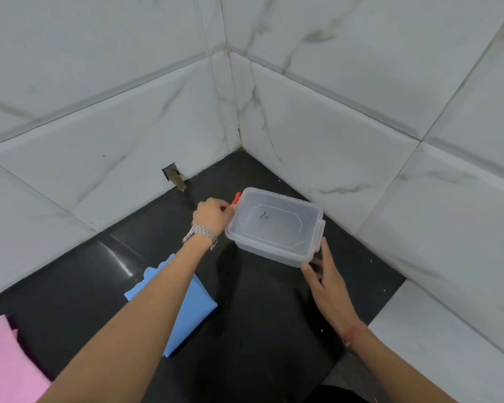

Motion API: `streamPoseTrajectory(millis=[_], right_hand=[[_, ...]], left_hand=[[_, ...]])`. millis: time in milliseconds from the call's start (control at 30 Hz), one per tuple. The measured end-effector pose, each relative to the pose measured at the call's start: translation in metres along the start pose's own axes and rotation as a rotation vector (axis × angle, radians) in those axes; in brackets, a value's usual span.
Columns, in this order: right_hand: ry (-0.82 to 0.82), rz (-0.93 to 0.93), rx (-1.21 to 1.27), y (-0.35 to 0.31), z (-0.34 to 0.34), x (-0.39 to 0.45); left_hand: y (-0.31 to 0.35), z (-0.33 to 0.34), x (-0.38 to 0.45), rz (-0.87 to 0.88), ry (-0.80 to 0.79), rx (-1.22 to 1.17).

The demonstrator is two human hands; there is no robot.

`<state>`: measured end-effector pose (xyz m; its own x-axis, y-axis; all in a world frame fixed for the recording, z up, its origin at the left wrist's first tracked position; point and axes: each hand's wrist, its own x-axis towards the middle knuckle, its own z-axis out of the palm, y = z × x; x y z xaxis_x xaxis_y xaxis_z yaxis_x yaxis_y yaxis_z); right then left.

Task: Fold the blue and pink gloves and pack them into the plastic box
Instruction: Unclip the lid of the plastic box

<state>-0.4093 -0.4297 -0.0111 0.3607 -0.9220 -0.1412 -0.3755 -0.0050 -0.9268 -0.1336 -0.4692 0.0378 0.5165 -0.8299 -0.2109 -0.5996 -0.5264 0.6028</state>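
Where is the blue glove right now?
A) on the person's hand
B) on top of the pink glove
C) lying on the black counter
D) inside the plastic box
C: the blue glove lies flat on the black counter, partly under the left forearm, while the plastic box holds nothing.

Translucent plastic box (275, 225) — glossy black counter (262, 315), polished marble-look tiles (346, 117).

I see the clear box (275, 225), lid on, sitting tilted near the wall corner, an orange clip on its left end. The blue glove (191, 312) lies flat nearer me; the pink glove (8, 366) sits far left.
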Motion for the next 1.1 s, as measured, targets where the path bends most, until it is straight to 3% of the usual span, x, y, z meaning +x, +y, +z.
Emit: streamPoseTrajectory(millis=[133,300,367,467,533,667,867,967,1100], right_hand=[[0.028,0.077,0.041,-0.006,-0.008,0.043],[0.031,0.11,0.204,-0.024,0.003,0.073],[0.021,0.109,0.248,-0.03,0.012,0.073],[-0.007,0.171,0.27,-0.031,0.019,0.068],[0.007,0.235,0.29,-0.03,0.015,0.061],[0.043,0.358,0.323,-0.025,0.002,0.038],[-0.078,0.657,0.613,-0.026,0.021,0.0],[-0.168,0.584,0.704,-0.03,0.023,0.001],[-0.161,0.504,0.728,-0.031,0.014,0.016]], left_hand=[[-0.016,0.003,-0.038,-0.214,0.034,-0.27],[-0.007,0.046,-0.103,-0.514,0.036,-1.147],[0.004,0.069,-0.126,-0.541,-0.058,-1.274],[0.017,0.088,-0.148,-0.5,-0.329,-1.218],[0.015,0.09,-0.153,-0.515,-0.403,-1.223],[-0.005,0.074,-0.14,-0.63,-0.151,-1.247],[-0.006,0.067,-0.128,-0.468,0.02,-1.02],[-0.002,0.075,-0.134,-0.424,0.032,-1.004],[0.005,0.089,-0.145,-0.463,0.006,-1.09]])
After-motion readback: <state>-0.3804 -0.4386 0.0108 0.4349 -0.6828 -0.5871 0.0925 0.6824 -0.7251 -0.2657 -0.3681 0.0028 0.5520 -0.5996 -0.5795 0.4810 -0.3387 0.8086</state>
